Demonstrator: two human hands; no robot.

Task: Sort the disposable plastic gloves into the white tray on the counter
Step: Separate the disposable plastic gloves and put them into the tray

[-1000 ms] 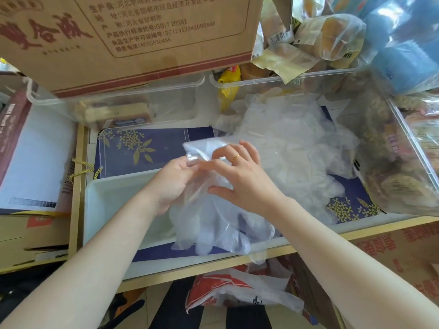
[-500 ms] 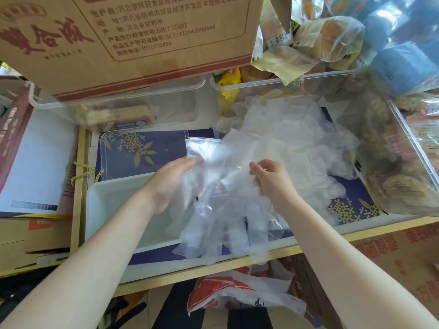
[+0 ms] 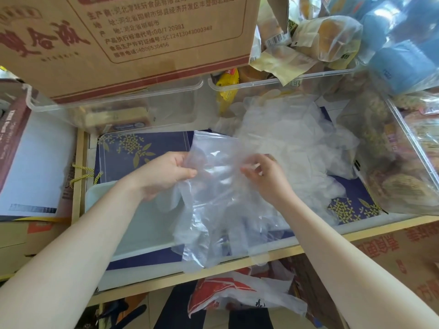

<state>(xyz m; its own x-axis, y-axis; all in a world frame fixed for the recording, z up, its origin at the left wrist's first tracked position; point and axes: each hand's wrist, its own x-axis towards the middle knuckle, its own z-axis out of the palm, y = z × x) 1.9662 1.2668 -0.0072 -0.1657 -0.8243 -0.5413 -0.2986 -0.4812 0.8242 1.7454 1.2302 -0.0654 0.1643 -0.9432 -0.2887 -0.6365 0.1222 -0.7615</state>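
A clear disposable plastic glove (image 3: 213,186) hangs between both hands, cuff up, fingers draping down over the near rim of the white tray (image 3: 99,198). My left hand (image 3: 166,173) pinches the glove's left edge between thumb and fingers. My right hand (image 3: 263,176) is at its right side, fingers curled on the film. A loose pile of more clear gloves (image 3: 292,138) lies behind and to the right on the blue patterned surface (image 3: 123,148).
A big cardboard box (image 3: 133,39) overhangs the back left on a clear bin (image 3: 114,110). Clear bins with packaged snacks (image 3: 401,162) stand at the back and right. A wooden counter edge (image 3: 213,269) runs in front; a red-and-white bag (image 3: 237,298) lies below.
My hands were together on a bunched glove. They moved apart and spread it flat; my right hand then came back in toward the glove's middle, and the glove hangs more open.
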